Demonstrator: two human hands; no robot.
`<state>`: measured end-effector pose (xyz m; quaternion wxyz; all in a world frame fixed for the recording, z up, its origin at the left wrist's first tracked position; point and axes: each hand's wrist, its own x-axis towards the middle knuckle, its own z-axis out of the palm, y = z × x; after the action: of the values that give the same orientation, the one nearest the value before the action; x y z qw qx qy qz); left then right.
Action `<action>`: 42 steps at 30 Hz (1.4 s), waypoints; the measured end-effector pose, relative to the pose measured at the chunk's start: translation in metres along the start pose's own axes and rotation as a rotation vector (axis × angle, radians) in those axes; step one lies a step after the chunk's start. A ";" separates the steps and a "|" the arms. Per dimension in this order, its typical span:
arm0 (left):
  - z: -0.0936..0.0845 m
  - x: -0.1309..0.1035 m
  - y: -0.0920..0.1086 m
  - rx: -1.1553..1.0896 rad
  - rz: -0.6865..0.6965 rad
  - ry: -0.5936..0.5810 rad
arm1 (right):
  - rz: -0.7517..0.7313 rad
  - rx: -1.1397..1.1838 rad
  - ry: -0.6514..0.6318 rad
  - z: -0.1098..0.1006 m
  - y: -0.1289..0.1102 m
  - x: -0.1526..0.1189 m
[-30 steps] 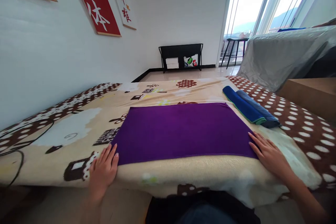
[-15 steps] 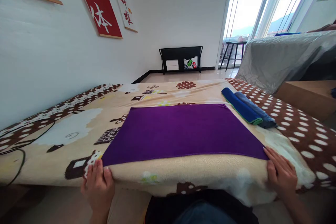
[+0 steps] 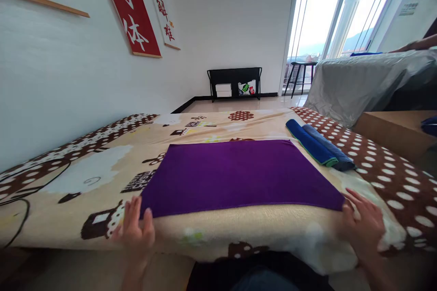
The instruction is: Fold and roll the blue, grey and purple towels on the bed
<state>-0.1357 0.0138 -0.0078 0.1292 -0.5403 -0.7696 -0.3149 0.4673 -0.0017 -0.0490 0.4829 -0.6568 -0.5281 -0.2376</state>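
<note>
Cream printed blanket (image 3: 61, 223) runs under everything from the lower left. There, my blurred left hand (image 3: 134, 232) has its fingers spread, thumb apart, beside the near-left corner of the purple cloth (image 3: 239, 177). This lies flat mid-frame; its near corners sit slightly further inward than half a second ago, so I judge the sideways stretch has slackened. Beyond its right edge lie a green-edged blue roll (image 3: 310, 142) and a slate-blue roll (image 3: 330, 148). Lower right, my right hand (image 3: 365, 223) meets the other near corner; pinching or not, I cannot tell.

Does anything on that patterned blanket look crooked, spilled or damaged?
Nothing stands out: the purple cloth lies flat, the blue roll and grey-blue roll lie side by side, and the blanket shows only slight creases.
</note>
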 end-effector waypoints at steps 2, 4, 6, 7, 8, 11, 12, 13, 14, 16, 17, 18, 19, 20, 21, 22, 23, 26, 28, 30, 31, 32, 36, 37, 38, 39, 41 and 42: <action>0.004 0.022 0.042 -0.102 0.067 0.022 | -0.069 0.100 -0.122 0.007 -0.045 0.010; 0.017 0.047 0.094 -0.124 0.184 -0.077 | -0.204 0.204 -0.344 0.017 -0.098 0.011; 0.037 0.073 0.145 -0.111 0.271 -0.196 | -0.361 0.232 -0.514 0.029 -0.152 0.003; 0.050 0.086 0.167 -0.111 0.297 -0.260 | -0.412 0.235 -0.554 0.035 -0.177 -0.004; 0.064 0.098 0.188 -0.113 0.313 -0.319 | -0.453 0.226 -0.599 0.040 -0.199 -0.011; 0.106 0.127 0.232 -0.116 0.317 -0.387 | -0.532 0.150 -0.743 0.050 -0.243 -0.030; 0.119 0.134 0.242 -0.116 0.310 -0.402 | -0.546 0.122 -0.781 0.053 -0.251 -0.035; 0.132 0.141 0.251 -0.118 0.305 -0.417 | -0.553 0.100 -0.808 0.055 -0.256 -0.039; 0.143 0.146 0.258 -0.120 0.301 -0.432 | -0.554 0.082 -0.820 0.058 -0.259 -0.043; 0.163 0.154 0.270 -0.126 0.299 -0.460 | -0.559 0.065 -0.815 0.064 -0.260 -0.047; 0.172 0.157 0.274 -0.128 0.298 -0.474 | -0.558 0.063 -0.799 0.067 -0.259 -0.049; 0.180 0.160 0.278 -0.131 0.295 -0.486 | -0.558 0.068 -0.776 0.070 -0.258 -0.051; 0.188 0.163 0.281 -0.134 0.291 -0.497 | -0.557 0.083 -0.745 0.073 -0.256 -0.053; 0.195 0.166 0.283 -0.136 0.286 -0.505 | -0.554 0.108 -0.707 0.076 -0.255 -0.054; 0.201 0.169 0.285 -0.137 0.279 -0.510 | -0.550 0.143 -0.664 0.078 -0.254 -0.056; 0.208 0.173 0.286 -0.137 0.271 -0.512 | -0.545 0.184 -0.615 0.080 -0.253 -0.058; 0.213 0.176 0.287 -0.135 0.262 -0.511 | -0.542 0.229 -0.565 0.081 -0.252 -0.059; 0.227 0.187 0.288 -0.128 0.246 -0.503 | -0.524 0.338 -0.425 0.081 -0.250 -0.062; 0.234 0.193 0.290 -0.126 0.248 -0.506 | -0.504 0.374 -0.362 0.080 -0.251 -0.061; 0.238 0.199 0.292 -0.125 0.250 -0.516 | -0.510 0.389 -0.317 0.078 -0.252 -0.057; 0.239 0.201 0.293 -0.126 0.248 -0.521 | -0.527 0.392 -0.297 0.077 -0.253 -0.054; 0.239 0.202 0.294 -0.128 0.246 -0.524 | -0.548 0.394 -0.280 0.076 -0.254 -0.050; 0.233 0.204 0.299 -0.158 0.238 -0.502 | -0.581 0.408 -0.236 0.073 -0.257 -0.040; 0.229 0.205 0.300 -0.175 0.236 -0.486 | -0.578 0.422 -0.231 0.073 -0.258 -0.037; 0.224 0.206 0.302 -0.197 0.234 -0.467 | -0.581 0.441 -0.229 0.072 -0.258 -0.034; 0.218 0.208 0.304 -0.224 0.230 -0.447 | -0.587 0.465 -0.228 0.070 -0.258 -0.031; 0.204 0.216 0.307 -0.287 0.214 -0.411 | -0.577 0.531 -0.218 0.063 -0.257 -0.019; 0.195 0.222 0.308 -0.323 0.199 -0.395 | -0.556 0.578 -0.206 0.057 -0.255 -0.010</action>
<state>0.0882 0.3697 0.0684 -0.0812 -0.6777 -0.6628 -0.3079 0.2171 0.0382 0.0160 0.5094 -0.3468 -0.7761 -0.1340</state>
